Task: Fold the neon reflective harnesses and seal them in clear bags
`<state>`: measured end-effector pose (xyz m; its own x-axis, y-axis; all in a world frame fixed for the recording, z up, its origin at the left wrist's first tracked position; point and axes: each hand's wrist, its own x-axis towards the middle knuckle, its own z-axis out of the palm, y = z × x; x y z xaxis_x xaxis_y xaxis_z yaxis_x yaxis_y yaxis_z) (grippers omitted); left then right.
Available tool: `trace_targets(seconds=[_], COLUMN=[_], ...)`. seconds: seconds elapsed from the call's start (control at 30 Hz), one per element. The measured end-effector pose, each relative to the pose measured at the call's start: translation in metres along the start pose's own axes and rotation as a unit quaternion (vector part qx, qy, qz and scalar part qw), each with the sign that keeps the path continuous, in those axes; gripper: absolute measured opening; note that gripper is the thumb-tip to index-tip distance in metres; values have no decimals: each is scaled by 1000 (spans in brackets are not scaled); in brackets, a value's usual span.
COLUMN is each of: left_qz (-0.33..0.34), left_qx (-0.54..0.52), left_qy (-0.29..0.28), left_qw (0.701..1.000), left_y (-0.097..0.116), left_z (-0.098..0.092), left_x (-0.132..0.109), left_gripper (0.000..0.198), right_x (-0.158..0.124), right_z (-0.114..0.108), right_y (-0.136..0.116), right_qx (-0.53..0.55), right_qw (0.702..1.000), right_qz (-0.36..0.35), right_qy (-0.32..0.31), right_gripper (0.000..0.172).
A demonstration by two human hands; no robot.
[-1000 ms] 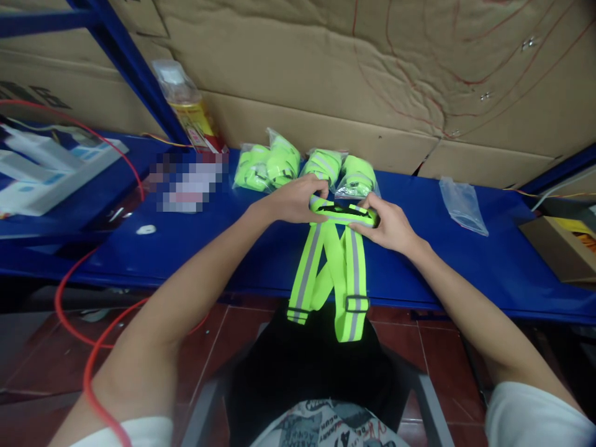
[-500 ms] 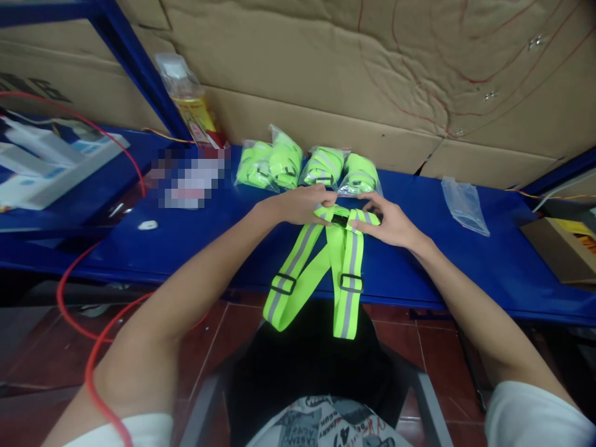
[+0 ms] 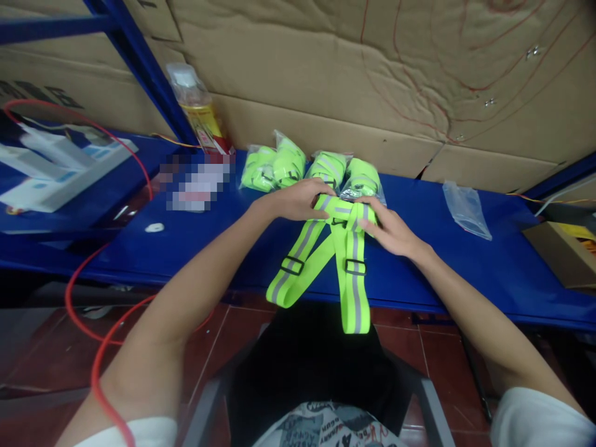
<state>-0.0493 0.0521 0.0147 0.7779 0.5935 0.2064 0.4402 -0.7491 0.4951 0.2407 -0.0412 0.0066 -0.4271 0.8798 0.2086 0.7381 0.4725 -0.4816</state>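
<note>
A neon yellow-green reflective harness [image 3: 354, 298] with grey stripes and black buckles lies partly on the blue table. Its upper part is folded into a bundle between my hands, while two strap loops hang over the front edge. My left hand [image 3: 305, 200] is closed on the bundle's left end, thumb in front. At the right end, my right hand [image 3: 390, 228] grips the folded strap between thumb and fingers. Just behind my hands stand several bagged reflective harnesses [image 3: 289, 160] in clear plastic, in a row against the cardboard.
On the blue table [image 3: 428, 248], an empty clear bag [image 3: 467, 210] lies to the right, near an open cardboard box [image 3: 561, 254]. At the left are a bottle [image 3: 201, 115], a white power strip [image 3: 69, 177], a small white piece [image 3: 154, 228] and a red hose [image 3: 69, 298].
The folded bundle has turned, so its striped top faces me more and the black buckle shows less. Both hands have shifted their hold at its ends. The camera view has moved slightly.
</note>
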Motion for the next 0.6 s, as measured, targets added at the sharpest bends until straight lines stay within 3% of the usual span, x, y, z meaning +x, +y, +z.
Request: trace_targets(seconds=[0.2,0.4,0.5,0.6], left_qz=[-8,-21,-27,-26], left_qx=[-4,10,58,66], left_qy=[49,56,14,9], left_qw=[999,998,998,997], left_y=[16,16,12,10], left_z=[8,14,15,17], left_x=[1,2,3,2], left_gripper=[40,32,30,31], right_x=[4,2,3,5], right_z=[2,9,6,4], right_y=[13,13,10,9], right_qx=[-2,-64,-36,57], right_qw=[998,991,990,991], right_qz=[-10,-94,-128,-115], right_qy=[60,74,39,24], right_gripper=[55,21,20,30])
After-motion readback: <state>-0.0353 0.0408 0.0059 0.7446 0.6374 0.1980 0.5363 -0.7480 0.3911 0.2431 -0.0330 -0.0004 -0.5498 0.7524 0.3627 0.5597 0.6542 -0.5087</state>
